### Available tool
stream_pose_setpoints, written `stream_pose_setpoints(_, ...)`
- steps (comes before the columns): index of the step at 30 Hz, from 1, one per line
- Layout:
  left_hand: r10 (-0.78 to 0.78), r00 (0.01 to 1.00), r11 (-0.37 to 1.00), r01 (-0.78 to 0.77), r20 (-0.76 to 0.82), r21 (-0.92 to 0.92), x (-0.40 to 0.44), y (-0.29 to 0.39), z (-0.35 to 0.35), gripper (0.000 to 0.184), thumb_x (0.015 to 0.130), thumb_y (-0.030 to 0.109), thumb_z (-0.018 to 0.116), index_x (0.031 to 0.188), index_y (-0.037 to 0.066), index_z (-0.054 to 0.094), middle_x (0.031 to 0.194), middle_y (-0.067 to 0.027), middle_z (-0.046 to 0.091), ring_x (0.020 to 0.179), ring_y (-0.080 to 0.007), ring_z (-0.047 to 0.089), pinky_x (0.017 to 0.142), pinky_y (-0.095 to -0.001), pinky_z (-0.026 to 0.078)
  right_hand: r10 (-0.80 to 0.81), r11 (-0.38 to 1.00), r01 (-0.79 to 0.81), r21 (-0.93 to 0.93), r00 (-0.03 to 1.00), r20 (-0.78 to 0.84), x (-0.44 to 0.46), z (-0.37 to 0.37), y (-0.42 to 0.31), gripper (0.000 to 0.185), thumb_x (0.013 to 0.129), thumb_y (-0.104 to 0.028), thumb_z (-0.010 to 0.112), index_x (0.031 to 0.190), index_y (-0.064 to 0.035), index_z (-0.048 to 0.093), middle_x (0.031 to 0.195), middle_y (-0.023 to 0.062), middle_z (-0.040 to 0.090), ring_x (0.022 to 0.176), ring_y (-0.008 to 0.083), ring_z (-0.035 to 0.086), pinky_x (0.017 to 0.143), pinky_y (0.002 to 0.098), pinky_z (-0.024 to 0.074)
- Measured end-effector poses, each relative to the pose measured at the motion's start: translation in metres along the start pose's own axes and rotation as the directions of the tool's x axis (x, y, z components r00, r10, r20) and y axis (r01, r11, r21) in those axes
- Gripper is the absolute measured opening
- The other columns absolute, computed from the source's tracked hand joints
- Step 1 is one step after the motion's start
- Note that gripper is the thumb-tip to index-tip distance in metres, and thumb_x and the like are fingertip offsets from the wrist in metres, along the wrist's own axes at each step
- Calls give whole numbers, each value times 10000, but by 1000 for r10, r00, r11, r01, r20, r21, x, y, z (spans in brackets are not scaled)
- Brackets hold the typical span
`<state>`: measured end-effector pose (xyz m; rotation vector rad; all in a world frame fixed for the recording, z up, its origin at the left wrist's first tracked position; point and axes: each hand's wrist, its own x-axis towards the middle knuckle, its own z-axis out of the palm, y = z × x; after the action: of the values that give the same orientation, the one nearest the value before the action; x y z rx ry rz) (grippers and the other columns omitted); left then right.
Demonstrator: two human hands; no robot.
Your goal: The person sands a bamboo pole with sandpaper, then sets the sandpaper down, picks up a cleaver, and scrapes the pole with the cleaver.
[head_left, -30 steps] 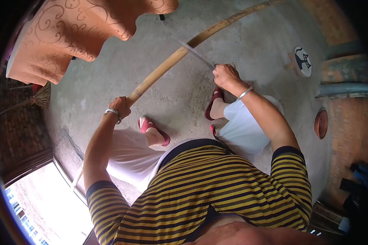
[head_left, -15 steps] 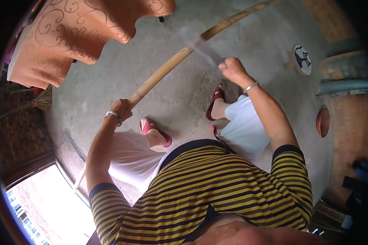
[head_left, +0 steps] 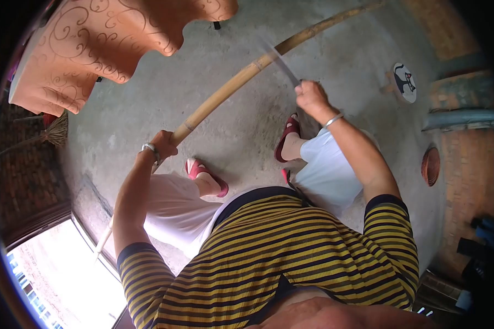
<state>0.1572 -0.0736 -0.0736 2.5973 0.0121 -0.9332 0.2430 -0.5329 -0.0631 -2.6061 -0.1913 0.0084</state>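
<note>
Above the floor (head_left: 241,131), the pole (head_left: 219,94) slants out ahead of the person. Left hand (head_left: 163,145) wraps its near part, likely to steady it. Right hand (head_left: 312,97) is closed in a fist round the blade (head_left: 286,71)'s near end; the blade crosses the pole farther out, blurred, contact unclear. Wide hand spacing probably keeps left fingers off the edge.

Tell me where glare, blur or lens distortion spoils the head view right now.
Head view: doorway washed out at lower left; head view: blade smeared, worst toward its tip; head view: corners black, and the lens may exaggerate the bend of the pole; head view: items at lower right too dark to identify.
</note>
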Motion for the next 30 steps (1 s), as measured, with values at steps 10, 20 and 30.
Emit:
stream_pose_setpoints(10, -28, 998, 990, 36, 56, -134, 5, 1, 2, 236, 557, 99, 659, 766, -2, 616, 672, -112, 648, 635, -206, 635, 592, -332, 505, -20, 999, 20, 42, 1000, -1, -5, 0, -8, 204, 771, -187, 600, 713, 8, 586, 778, 248, 598, 791, 430, 579, 685, 461, 466)
stream_pose_setpoints(20, -43, 992, 989, 60, 123, -133, -2, 8, -3, 222, 552, 94, 669, 738, -17, 621, 637, -96, 642, 599, -176, 626, 570, -319, 498, 203, 832, -354, 428, 911, 359, 0, -26, -2, 260, 775, -219, 654, 747, 29, 582, 546, 82, 534, 437, 164, 512, 433, 306, 416)
stream_pose_setpoints(30, -39, 989, 978, 68, 143, -197, -9, 6, -9, 238, 579, 81, 647, 787, -35, 628, 633, -90, 624, 574, -169, 603, 549, -316, 478, 339, 564, -477, 674, 878, 338, 5, -18, 0, 320, 843, -286, 626, 711, -15, 518, 522, 55, 499, 378, 126, 444, 345, 286, 341)
